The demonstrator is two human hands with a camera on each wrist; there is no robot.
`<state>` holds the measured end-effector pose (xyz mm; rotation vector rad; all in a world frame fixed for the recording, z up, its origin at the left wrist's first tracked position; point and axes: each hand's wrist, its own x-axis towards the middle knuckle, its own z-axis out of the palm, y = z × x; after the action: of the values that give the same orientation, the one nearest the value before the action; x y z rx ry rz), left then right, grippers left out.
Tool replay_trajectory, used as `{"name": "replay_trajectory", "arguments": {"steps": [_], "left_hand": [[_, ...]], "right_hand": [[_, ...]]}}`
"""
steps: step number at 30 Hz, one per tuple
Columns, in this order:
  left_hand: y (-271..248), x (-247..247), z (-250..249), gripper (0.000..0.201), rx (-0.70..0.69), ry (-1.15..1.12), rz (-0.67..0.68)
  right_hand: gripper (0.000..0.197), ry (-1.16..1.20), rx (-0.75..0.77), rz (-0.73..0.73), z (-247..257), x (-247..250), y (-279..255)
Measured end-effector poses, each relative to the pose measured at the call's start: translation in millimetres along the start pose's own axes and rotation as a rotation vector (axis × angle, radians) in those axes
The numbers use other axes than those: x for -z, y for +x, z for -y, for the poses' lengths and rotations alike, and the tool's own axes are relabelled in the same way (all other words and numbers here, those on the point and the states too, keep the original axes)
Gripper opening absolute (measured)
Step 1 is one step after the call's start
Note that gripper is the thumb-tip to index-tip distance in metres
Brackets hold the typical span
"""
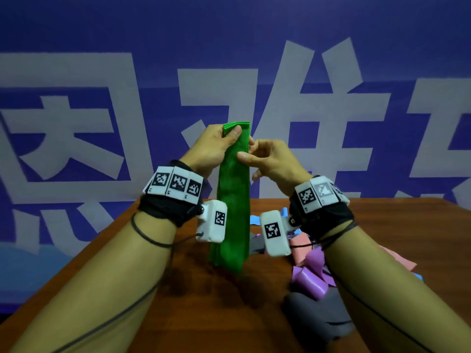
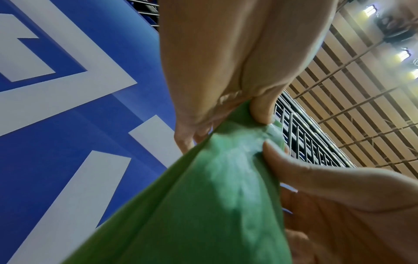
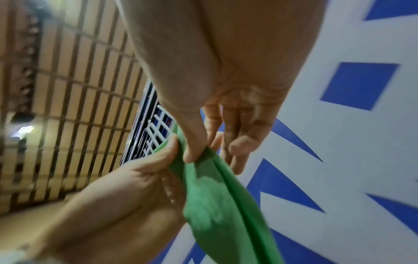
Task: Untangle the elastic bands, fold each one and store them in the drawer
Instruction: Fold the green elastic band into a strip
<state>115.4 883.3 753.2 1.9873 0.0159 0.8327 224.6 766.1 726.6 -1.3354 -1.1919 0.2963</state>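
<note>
Head view: long green elastic band (image 1: 233,200), folded into layers, hangs upright at centre frame, lower end at 6 o'clock reaching the brown wooden table (image 1: 407,225). Left hand (image 1: 212,149) pinches the band's top edge at 12 o'clock, thumb over the layered end. Right hand (image 1: 270,159) just beside it at 3 o'clock, thumb and forefinger pinching the band's right edge slightly lower. Tangled pile of pink, purple, blue and grey bands (image 1: 311,273) lies on the table at 4 o'clock of the green one, partly under the right forearm. Blue banner with large white characters (image 1: 76,138) behind.

Left wrist view: left hand (image 2: 226,80) clamps the green band (image 2: 203,205) at its bunched top; right hand's thumb (image 2: 305,171) presses in from 3 o'clock.

Right wrist view: right hand (image 3: 214,107), thumb tip clamped on the green band (image 3: 214,196), other fingers loosely curled; left hand (image 3: 126,192) grips the band from 8 o'clock.
</note>
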Motion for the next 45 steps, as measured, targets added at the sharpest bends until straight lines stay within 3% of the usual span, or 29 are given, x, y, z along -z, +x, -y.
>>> {"name": "replay_trajectory", "arguments": {"steps": [9, 12, 16, 18, 24, 27, 31, 36, 42, 45], "left_hand": [[-14.1, 4.1, -35.2, 0.033, 0.034, -0.045, 0.010], [-18.8, 2.7, -40.1, 0.034, 0.034, -0.093, 0.013], [-23.5, -5.7, -41.8, 0.035, 0.050, -0.071, 0.022], [-23.7, -9.1, -39.8, 0.037, 0.030, -0.021, 0.038], [-26.2, -3.2, -29.7, 0.041, 0.073, -0.015, 0.039], [-28.9, -4.8, -31.7, 0.045, 0.060, -0.044, 0.060], [-30.8, -10.5, -34.9, 0.046, 0.023, -0.131, 0.102], [-27.0, -8.8, -28.1, 0.041, 0.060, -0.163, 0.083], [-24.7, -9.0, -24.2, 0.039, 0.053, -0.032, 0.076], [-26.5, -12.1, -29.4, 0.038, 0.074, -0.108, 0.080]], "right_hand": [[0.031, -0.381, 0.018, 0.079, 51.1, 2.6, -13.8], [0.026, -0.196, 0.014, 0.129, 49.9, -2.6, -18.7], [0.027, 0.159, 0.010, 0.093, 41.2, -23.1, -24.4], [0.020, 0.160, -0.008, 0.082, 37.0, -32.7, -26.6], [0.025, 0.165, -0.007, 0.153, 29.6, -30.1, -27.6], [0.032, 0.212, -0.024, 0.154, 26.1, -29.4, -28.5], [0.026, 0.252, -0.051, 0.203, 20.0, -32.9, -31.6], [0.023, 0.245, -0.140, 0.190, 16.8, -36.2, -31.0], [0.025, 0.267, -0.124, 0.126, 9.2, -30.7, -31.1], [0.020, 0.353, -0.080, 0.137, 10.1, -30.0, -31.3]]}}
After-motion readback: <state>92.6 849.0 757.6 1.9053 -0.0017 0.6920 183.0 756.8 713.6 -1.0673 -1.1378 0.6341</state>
